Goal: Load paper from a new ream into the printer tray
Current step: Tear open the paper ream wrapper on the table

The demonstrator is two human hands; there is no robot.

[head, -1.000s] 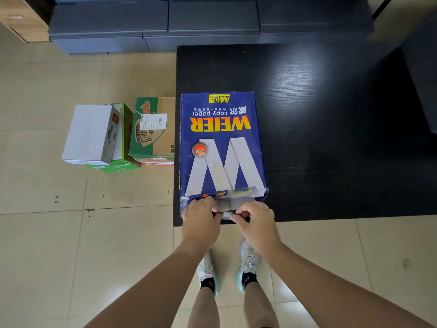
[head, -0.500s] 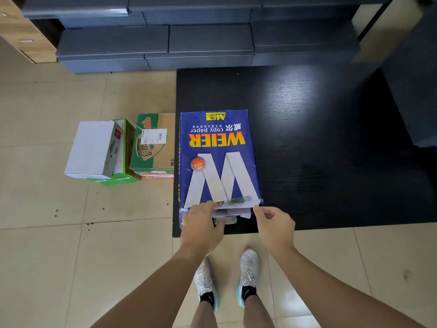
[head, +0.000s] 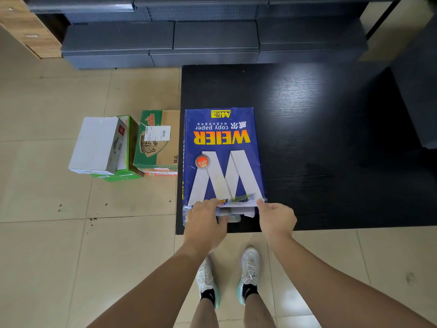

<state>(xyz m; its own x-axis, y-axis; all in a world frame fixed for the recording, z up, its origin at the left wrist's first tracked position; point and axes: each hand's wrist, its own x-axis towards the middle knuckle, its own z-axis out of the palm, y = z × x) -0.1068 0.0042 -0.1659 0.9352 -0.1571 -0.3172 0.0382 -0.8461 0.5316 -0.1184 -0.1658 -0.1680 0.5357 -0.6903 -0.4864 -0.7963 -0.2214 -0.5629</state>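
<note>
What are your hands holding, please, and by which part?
Both the left hand and right hand grip the paper ream by its torn near-end wrapper.

Looks like an office or stockroom. Beige tiled floor [head: 47, 233], black woodgrain table [head: 331, 138] carrying a ream of A4 copy paper [head: 222, 147] at its near left corner, dark grey metal cabinets [head: 212, 41] along the wall. Cardboard cartons [head: 132, 147] stacked on the floor by the table's left edge.

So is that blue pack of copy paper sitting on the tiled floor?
No, the blue wrapped ream of copy paper lies flat on the black wood-grain table, at its near left corner, above the beige tiles.
</note>
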